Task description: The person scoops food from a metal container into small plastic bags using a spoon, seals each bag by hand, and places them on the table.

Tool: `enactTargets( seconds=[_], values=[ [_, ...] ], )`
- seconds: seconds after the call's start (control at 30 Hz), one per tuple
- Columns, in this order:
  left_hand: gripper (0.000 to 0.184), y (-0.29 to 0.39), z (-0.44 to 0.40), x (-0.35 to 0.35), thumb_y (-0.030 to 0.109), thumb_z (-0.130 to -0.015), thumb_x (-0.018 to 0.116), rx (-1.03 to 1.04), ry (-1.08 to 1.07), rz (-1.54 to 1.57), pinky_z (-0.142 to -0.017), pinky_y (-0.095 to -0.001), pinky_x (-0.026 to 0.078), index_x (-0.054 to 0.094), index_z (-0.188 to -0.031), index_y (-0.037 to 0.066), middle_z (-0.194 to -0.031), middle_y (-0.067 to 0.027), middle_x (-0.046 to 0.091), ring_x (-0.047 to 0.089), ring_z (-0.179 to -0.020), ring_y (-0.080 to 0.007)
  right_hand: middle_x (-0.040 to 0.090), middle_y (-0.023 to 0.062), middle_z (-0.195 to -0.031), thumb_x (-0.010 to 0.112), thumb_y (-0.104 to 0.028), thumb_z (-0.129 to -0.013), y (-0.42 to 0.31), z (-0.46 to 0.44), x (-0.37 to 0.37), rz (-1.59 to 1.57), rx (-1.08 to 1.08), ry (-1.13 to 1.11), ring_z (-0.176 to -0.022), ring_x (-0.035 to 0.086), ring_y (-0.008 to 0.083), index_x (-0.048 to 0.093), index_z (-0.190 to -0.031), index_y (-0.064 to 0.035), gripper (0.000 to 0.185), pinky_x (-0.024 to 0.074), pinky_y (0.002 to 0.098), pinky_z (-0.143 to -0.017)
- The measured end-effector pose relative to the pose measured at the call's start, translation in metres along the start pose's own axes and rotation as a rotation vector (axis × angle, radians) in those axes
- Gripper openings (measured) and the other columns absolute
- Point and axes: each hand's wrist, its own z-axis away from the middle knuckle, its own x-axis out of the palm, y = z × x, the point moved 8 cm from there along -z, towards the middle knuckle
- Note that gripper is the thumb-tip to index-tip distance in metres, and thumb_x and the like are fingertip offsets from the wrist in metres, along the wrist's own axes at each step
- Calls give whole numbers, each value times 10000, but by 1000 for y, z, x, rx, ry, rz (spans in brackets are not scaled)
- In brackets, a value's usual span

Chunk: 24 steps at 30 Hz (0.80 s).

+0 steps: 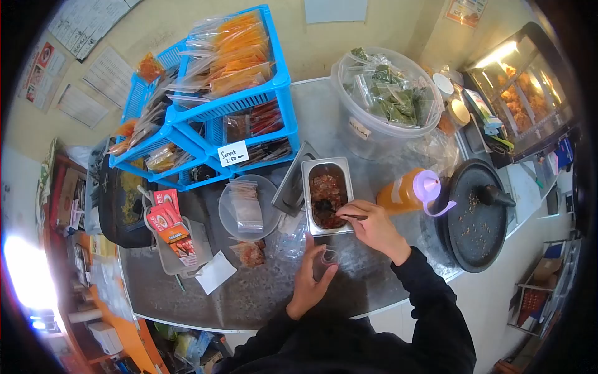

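A cream wall (311, 40) stands behind a grey metal-topped table (237, 305). Printed sheets (107, 78) and a handwritten board (87, 26) hang at upper left, a small poster (466, 11) at upper right. On the right, a glass display cabinet (520, 93) glows warmly. Pale flooring (486, 308) shows below, near a low rack (541, 287). At far left, white glare (28, 271), source unclear, shines beside orange-panelled shelving (115, 333).

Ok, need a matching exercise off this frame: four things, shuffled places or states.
Things
1. Small clear cup
2. Metal container
3. Squeeze bottle
4. Blue baskets

Places or states
A. Orange body, lilac cap
B. Filled with packets
C. Held in the left hand
D. Right hand over its edge

Pairs: 1-C, 2-D, 3-A, 4-B
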Motion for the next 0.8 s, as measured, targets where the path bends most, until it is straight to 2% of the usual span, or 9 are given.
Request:
enactTargets(
  seconds=[0.07, 0.17, 0.27, 0.37, 0.47, 0.57, 0.67, 0.8],
  values=[
    [524, 7, 3, 5, 132, -958, 704, 41, -3, -52, -1146, -437, 395, 454, -1402, 12, -1644, -316, 193, 361, -1482, -358, 691, 137, -1010, 659, 10, -868, 2, 1, -11, -48, 78, 51, -904, 674, 359, 687, -1056, -36, 195, 555, 411, -790],
    [529, 6, -2, -4, 134, -917, 755, 29, 95, 38, -1146, -412, 376, 509, -1375, 29, -1627, -324, 236, 298, -1517, -388, 686, 134, -971, 665, 9, -868, 11, -17, -6, -59, 19, 162, -869, 673, 368, 684, -1032, -31, 170, 551, 420, -759],
    [539, 5, 0, 1, 141, -905, 770, 16, 73, -12, -1156, -418, 360, 515, -1366, 26, -1605, -344, 267, 286, -1520, -403, 688, 129, -955, 666, 11, -870, 14, -10, 8, -77, -24, 87, -854, 673, 371, 681, -1015, -31, 151, 547, 424, -742],
    [555, 9, -2, 1, 105, -921, 738, 72, 8, -156, -1115, -414, 430, 467, -1397, 18, -1638, -327, 199, 386, -1470, -372, 693, 131, -954, 664, 14, -875, -3, -5, 4, -109, 55, 40, -859, 676, 366, 679, -994, -23, 126, 543, 421, -737],
    [555, 12, -5, 2, 112, -911, 746, 78, -18, -218, -1103, -414, 442, 481, -1392, 28, -1635, -332, 200, 357, -1485, -393, 703, 136, -964, 670, 11, -877, -16, 0, -6, -81, 87, 62, -824, 683, 359, 680, -979, -18, 107, 543, 424, -709],
    [541, 8, -4, 4, 121, -906, 749, 44, -30, -164, -1118, -423, 424, 499, -1378, 32, -1638, -330, 196, 290, -1514, -405, 712, 136, -919, 679, 0, -882, -2, 7, 12, -107, 86, 144, -763, 683, 357, 686, -964, -23, 85, 538, 426, -663],
    [518, 7, -4, 1, 199, -899, 776, 20, -3, -81, -1209, -453, 258, 547, -1330, 26, -1603, -361, 247, 188, -1544, -426, 713, 125, -857, 688, -24, -896, -2, 8, 4, -130, 187, 246, -706, 691, 309, 691, -959, -28, 63, 521, 388, -599],
    [510, 3, -4, -1, 219, -902, 774, -22, -3, -92, -1210, -455, 260, 558, -1324, 29, -1605, -349, 259, 214, -1539, -425, 723, 90, -845, 679, -36, -928, 6, 17, 2, -148, 313, 350, -672, 687, 192, 699, -955, -11, 42, 517, 293, -609]
  ],
)
